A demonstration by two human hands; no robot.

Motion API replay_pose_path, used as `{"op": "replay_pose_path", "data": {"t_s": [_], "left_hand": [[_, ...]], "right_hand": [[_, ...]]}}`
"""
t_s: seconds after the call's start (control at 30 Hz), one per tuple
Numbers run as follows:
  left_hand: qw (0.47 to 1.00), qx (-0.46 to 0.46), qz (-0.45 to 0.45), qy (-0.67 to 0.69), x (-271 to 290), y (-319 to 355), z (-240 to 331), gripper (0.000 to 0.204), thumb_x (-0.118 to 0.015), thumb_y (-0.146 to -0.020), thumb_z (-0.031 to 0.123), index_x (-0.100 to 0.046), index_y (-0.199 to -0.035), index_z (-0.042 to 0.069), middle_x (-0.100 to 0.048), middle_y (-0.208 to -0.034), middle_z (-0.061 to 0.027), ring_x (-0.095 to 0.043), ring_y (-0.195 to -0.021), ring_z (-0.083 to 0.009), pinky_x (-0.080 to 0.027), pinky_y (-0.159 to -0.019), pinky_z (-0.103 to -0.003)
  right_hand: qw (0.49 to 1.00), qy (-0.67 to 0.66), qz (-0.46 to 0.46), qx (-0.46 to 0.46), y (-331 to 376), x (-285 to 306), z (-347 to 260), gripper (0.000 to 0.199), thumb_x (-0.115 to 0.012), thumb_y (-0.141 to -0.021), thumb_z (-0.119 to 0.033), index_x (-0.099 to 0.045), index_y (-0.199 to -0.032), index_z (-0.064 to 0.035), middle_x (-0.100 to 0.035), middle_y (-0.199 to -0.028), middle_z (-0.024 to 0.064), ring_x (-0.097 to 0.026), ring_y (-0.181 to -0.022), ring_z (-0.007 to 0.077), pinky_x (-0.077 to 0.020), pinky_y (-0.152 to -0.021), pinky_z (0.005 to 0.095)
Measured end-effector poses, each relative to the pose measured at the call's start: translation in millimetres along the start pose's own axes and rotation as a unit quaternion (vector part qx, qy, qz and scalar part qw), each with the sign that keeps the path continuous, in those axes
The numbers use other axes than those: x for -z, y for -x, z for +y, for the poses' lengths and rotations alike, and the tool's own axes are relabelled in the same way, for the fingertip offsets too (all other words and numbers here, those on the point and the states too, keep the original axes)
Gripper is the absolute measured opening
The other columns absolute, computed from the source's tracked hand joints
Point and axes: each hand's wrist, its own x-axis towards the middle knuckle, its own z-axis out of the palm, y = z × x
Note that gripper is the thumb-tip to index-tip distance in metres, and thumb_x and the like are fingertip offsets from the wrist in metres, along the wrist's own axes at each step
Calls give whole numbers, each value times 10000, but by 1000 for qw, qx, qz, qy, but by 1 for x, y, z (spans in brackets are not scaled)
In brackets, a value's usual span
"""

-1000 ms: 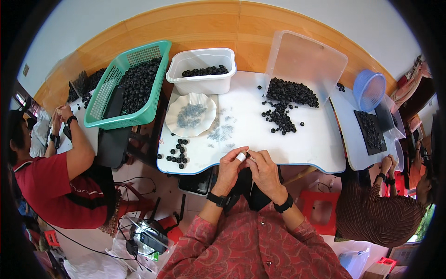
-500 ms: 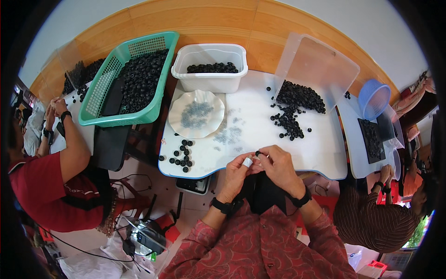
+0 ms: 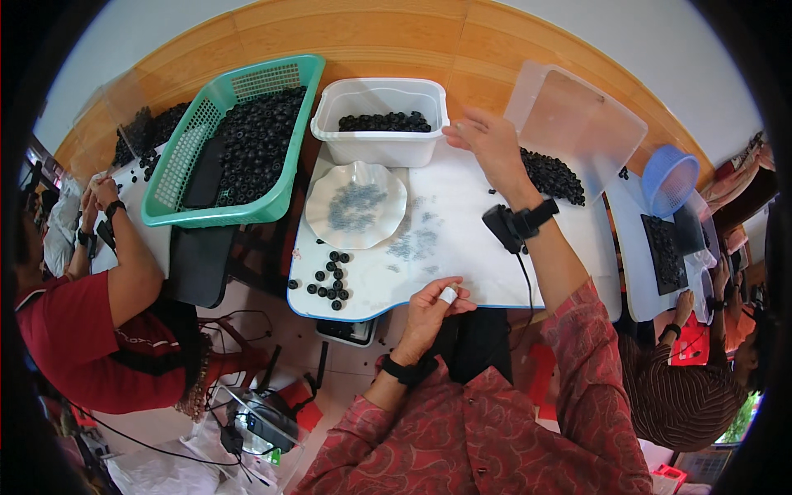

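Note:
My right hand reaches out over the table beside the right rim of the white tub, its fingers apart and nothing visible in them. Small black parts lie inside that tub. Near the table's front edge, my left hand is loosely closed, with a white wrap on one digit. Whatever its curled fingers may hold is hidden. A pale scalloped dish holds many tiny translucent pieces. More of these pieces are scattered on the table. Several round black parts sit at the front left.
A green basket full of black parts stands at the left. Behind my right arm, a black pile spills from a clear bin. A cable hangs from my right wrist. People work on both sides; a blue basket stands right.
My right hand has left my left hand and moved up to the white tub's right side, opening. The small black part formerly between my hands is out of sight. My left hand stays near the edge.

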Motion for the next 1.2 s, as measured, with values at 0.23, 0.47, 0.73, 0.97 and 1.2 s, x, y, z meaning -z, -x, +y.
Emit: {"op": "replay_pose_path", "data": {"t_s": [0.23, 0.47, 0.73, 0.97, 1.2], "left_hand": [[1000, 2, -2, -24, 0, -2, 1, 275, -474, -1009, 118, -575, -1235, -4, -654, -1014, -133, -702, -881, -251, -563, -822, -344], [999, 9, -1, -35, 0, -2, 0, 275, -474, -1009, 116, -577, -1234, -4, -661, -1002, -131, -706, -870, -252, -561, -813, -335], [999, 15, -7, -33, 3, -2, -1, 277, -477, -1010, 120, -572, -1240, -4, -659, -1010, -136, -702, -882, -253, -556, -827, -344], [999, 15, -1, -47, 1, -1, 2, 275, -466, -1012, 105, -567, -1241, -11, -656, -1004, -137, -701, -882, -257, -556, -841, -355], [999, 9, -2, -31, 2, -4, -5, 259, -470, -1011, 109, -569, -1213, -20, -660, -992, -128, -707, -872, -250, -569, -807, -320]], "right_hand": [[981, 166, -44, -87, 56, 31, 46, 241, -566, -916, -60, -625, -1091, 95, -696, -899, 154, -700, -759, 186, -564, -651, 263], [948, 296, -95, -70, 71, 23, 103, 221, -569, -891, -60, -688, -1069, -7, -684, -906, 228, -680, -801, 287, -535, -739, 352], [891, 445, -90, -13, 60, 2, 116, 241, -630, -879, -150, -700, -1105, -104, -636, -835, 201, -627, -783, 331, -496, -757, 413], [902, 425, -74, -10, 57, 1, 121, 174, -687, -834, -135, -706, -989, -57, -637, -815, 172, -635, -756, 294, -508, -710, 373], [936, 343, -75, -3, 76, 19, 102, 97, -645, -841, -73, -637, -861, 22, -651, -789, 157, -642, -665, 257, -499, -614, 351]]}}
